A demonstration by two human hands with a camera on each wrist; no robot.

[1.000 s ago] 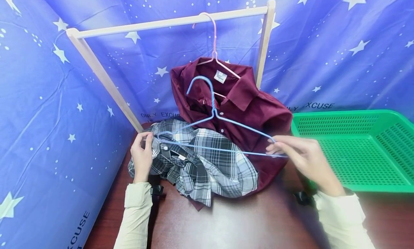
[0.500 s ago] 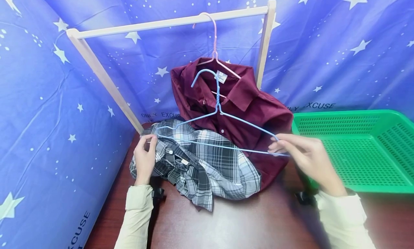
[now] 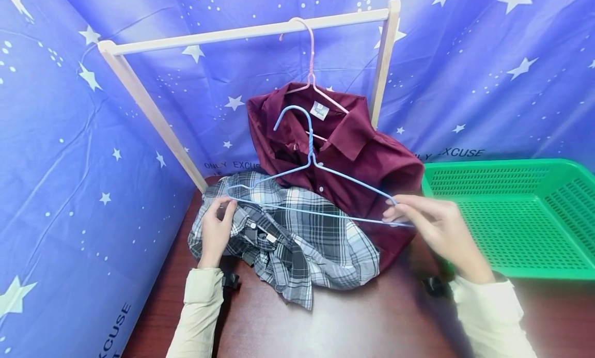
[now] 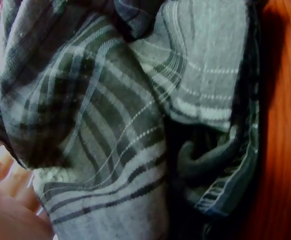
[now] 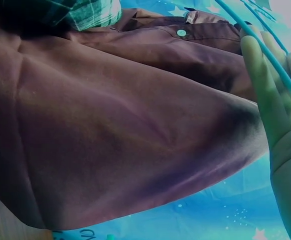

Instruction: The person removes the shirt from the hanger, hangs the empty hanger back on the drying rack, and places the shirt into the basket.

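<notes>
The hands are apart, each pinching something. The right hand [image 3: 429,223] grips the blue hanger [image 3: 311,143] by its right corner, a hold that probably keeps the thin frame steady with its hook pointing toward the rack. The left hand [image 3: 216,231] pinches an edge of the plaid shirt [image 3: 321,236] right by the hanger's left end, seemingly to keep the cloth lifted there; whether those fingers also touch the wire I cannot tell. The shirt lies rumpled toward the table's left edge, partly over the burgundy shirt [image 3: 358,164], with the hanger's bottom bar crossing above it. The burgundy shirt hangs from a pink hanger [image 3: 312,53] hooked over the rack [image 3: 251,33], which lets its lower part spread onto the table [image 3: 353,322].

The plaid is soft, matte, creased cloth in grey, black and white; the burgundy is smoother, with pale buttons. The blue hanger has a twisted neck, the rack straight pale bars that look wooden. Toward the table's right edge sits a green basket [image 3: 506,234] of perforated plastic, before a starry blue curtain [image 3: 83,156].
</notes>
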